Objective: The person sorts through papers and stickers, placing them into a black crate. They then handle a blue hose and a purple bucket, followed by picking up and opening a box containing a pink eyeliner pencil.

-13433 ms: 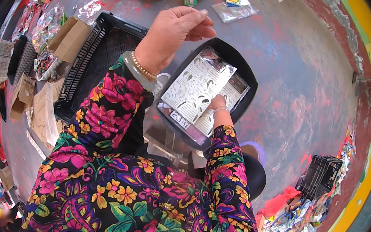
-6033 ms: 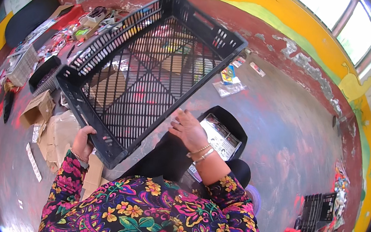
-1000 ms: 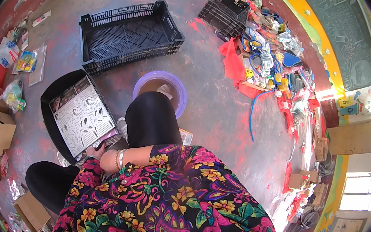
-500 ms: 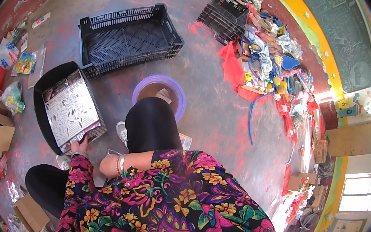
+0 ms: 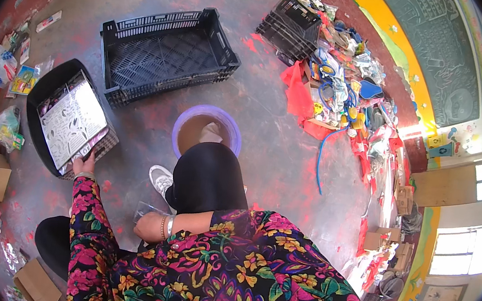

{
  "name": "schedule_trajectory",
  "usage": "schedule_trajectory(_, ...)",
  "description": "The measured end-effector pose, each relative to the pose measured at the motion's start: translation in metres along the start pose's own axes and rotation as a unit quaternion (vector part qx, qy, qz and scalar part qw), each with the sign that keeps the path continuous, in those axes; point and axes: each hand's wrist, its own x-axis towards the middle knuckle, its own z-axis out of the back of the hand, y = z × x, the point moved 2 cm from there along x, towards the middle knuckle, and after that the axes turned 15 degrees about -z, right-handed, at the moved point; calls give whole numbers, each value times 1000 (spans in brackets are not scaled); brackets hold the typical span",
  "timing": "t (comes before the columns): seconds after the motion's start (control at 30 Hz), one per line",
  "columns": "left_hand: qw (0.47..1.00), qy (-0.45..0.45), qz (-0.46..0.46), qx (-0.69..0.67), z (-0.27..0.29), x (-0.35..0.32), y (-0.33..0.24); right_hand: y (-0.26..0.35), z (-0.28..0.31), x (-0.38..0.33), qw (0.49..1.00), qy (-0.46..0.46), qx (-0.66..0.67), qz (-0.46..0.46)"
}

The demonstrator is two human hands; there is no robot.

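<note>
Shifted toward ten o'clock, black basket (image 5: pixel 49 86) is being pinched by left hand (image 5: pixel 83 165), right hand (image 5: pixel 149 227) fingers being indiscernible.

Red-stained grey floor (image 5: pixel 286 174), black crate (image 5: pixel 177 81), purple-rimmed basin (image 5: pixel 210 110)

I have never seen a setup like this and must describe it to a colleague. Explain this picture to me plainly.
There is no machine here: the hands are a person's own, and bare. The picture comes from a wide fisheye camera worn on the head, looking down, so straight edges bend.

The left hand is at the near edge of a dark bin with printed sheets in it. The right hand is beside some clear plastic; I can't tell whether it holds it. A black crate and a purple-rimmed tub also stand on the floor.
</note>
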Motion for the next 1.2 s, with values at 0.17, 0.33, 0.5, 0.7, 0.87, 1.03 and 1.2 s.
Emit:
schedule_trajectory(0.17, 999, 0, 37, 37, 16, -19, 14, -3, -1, 2, 1000, -2, 7, -10)
schedule_trajectory(0.33, 972, 33, 65, 224, 23, -56, 15, -2, 0, -1, 999, -31, 13, 17)
schedule_trajectory(0.5, 880, 193, 105, 421, 77, -84, 33, 13, 7, -8, 999, -20, 15, 21)
schedule_trajectory(0.7, 529, 675, 125, 498, -37, -302, 66, 6, -1, -3, 996, 47, -71, 17)
schedule_trajectory(0.87, 667, 471, 472, 333, -64, -370, 50, 11, -5, -17, 999, -5, -43, 31)
schedule_trajectory(1.03, 659, 616, 117, 415, -127, -368, -30, 3, 24, -43, 983, -83, -150, -67)
schedule_trajectory(1.2, 561, 581, -246, 536, -170, -313, -148, -46, 94, -100, 894, -301, -246, -223)
